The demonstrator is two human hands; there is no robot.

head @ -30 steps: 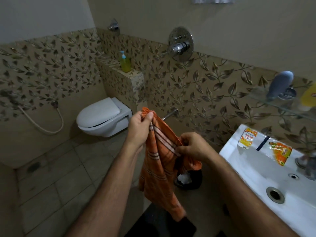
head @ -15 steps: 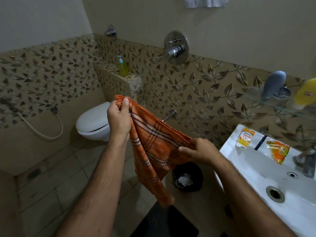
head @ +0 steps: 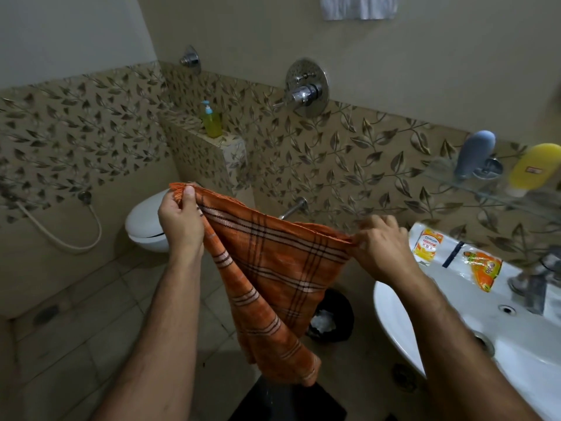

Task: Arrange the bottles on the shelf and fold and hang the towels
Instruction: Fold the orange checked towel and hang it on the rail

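While both hands, left (head: 181, 221) and right (head: 383, 249), pinch the orange towel (head: 273, 268), a sachet (head: 427, 245) reads "Centrum".

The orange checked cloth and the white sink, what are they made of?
The orange checked towel looks like thin woven cotton: matte, limp, with a frayed fringe at the corner that the left hand pinches. The white sink looks like glazed ceramic: smooth and glossy, though plastic can't be ruled out.
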